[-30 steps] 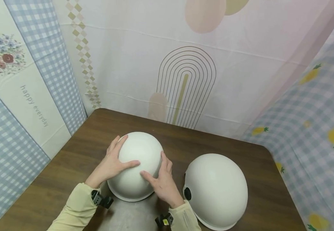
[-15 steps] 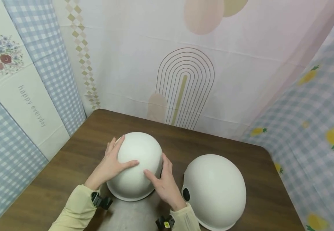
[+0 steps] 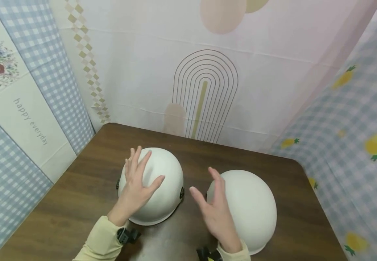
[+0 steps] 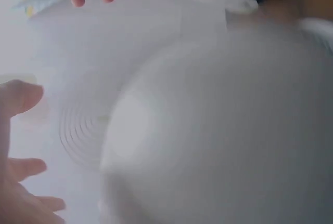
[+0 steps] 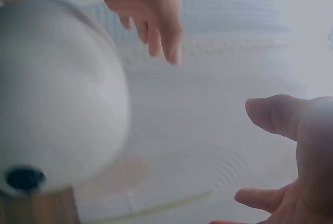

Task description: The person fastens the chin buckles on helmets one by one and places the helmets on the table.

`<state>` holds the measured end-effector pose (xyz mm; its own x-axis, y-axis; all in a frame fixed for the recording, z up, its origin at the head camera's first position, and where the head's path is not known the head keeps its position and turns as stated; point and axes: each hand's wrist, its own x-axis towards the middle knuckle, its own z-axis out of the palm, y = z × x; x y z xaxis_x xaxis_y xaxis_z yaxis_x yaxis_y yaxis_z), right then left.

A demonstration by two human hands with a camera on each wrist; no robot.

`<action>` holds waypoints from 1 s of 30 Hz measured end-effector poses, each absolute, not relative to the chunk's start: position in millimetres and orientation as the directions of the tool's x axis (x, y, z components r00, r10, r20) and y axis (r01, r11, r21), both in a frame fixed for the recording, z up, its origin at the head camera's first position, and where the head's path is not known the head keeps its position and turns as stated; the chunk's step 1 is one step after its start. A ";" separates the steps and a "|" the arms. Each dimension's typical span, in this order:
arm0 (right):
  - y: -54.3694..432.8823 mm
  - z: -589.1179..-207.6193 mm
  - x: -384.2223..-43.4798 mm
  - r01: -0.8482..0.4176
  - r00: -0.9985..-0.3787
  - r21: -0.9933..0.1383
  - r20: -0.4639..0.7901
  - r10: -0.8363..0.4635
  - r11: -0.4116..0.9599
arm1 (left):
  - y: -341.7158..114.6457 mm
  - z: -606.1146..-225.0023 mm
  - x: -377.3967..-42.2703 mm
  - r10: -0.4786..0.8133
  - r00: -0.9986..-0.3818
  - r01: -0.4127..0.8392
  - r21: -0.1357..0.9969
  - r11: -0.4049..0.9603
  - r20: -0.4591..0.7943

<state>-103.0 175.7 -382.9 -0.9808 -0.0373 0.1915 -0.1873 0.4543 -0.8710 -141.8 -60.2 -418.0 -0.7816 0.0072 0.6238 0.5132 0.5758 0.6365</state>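
We see the right hand (image 3: 217,214) spread wide, holding nothing, between us and part of the right white dome (image 3: 253,214). The left hand (image 3: 134,192) — also wide and empty — hovers just off the left white dome (image 3: 169,168). Both domes sit apart on the brown tabletop (image 3: 77,199); beyond it we see a pale arch-printed cloth (image 3: 136,72).

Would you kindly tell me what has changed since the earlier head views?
The right hand has let go of the left white dome and moved right, now overlapping the right white dome in the head view. The left hand has also lifted off that dome. The black disc on its right is now uncovered. Both domes stay on the table.
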 end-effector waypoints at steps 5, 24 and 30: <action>207.6 -373.2 -93.6 -0.144 -0.974 -0.886 0.205 0.093 0.441 | -29.8 -414.3 -138.6 0.054 -0.703 0.657 0.618 0.431 0.709; 346.5 -404.0 -83.5 0.365 -0.884 -0.825 -0.161 0.439 0.432 | 88.9 -430.4 -137.5 0.340 -0.909 0.312 0.936 0.166 0.242; 360.4 -424.9 -93.3 0.424 -0.886 -0.810 -0.278 0.372 0.404 | 109.0 -441.7 -146.0 0.327 -0.935 0.218 0.952 0.214 0.141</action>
